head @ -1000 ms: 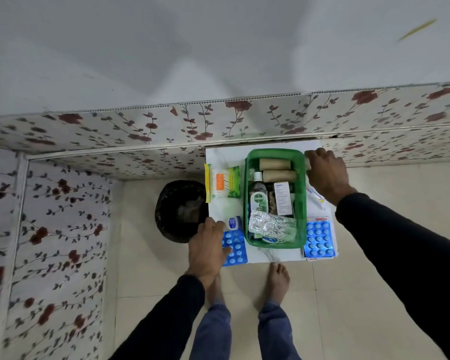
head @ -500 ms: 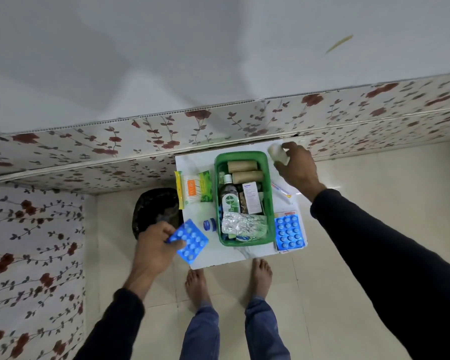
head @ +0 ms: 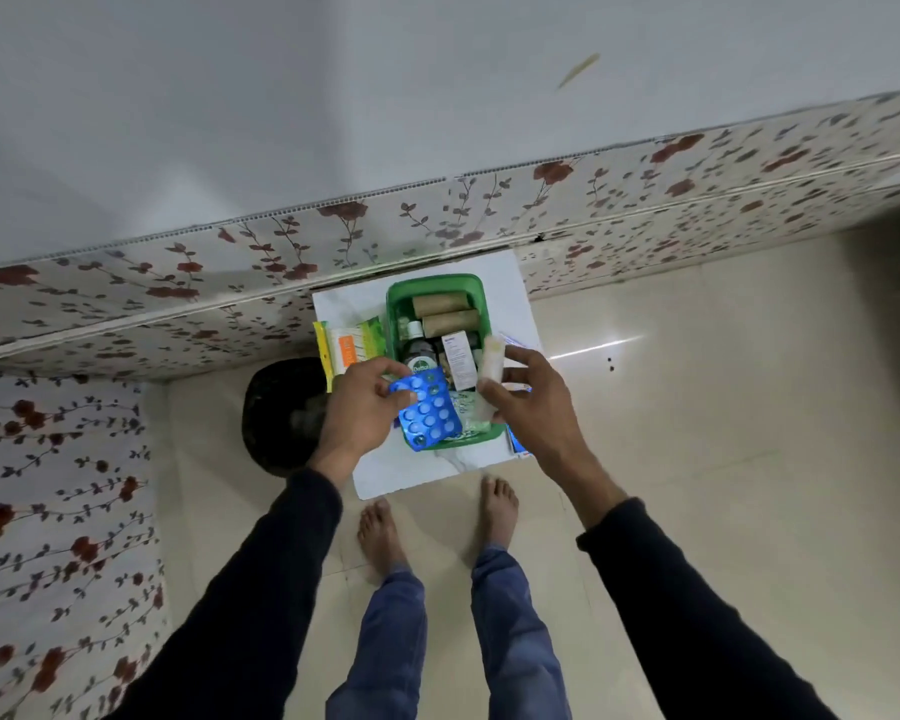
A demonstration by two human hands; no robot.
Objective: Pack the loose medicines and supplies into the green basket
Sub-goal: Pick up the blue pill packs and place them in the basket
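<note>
Mostly packed green basket (head: 393, 304); left hand (head: 362, 402) gripping blue blister pack (head: 430, 413), right hand (head: 528, 402) pinching pale tube (head: 491, 361), yellow-green packet (head: 352, 345) left outside.

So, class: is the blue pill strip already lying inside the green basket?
No. The left hand holds the blue pill strip tilted in the air above the near end of the green basket.
</note>
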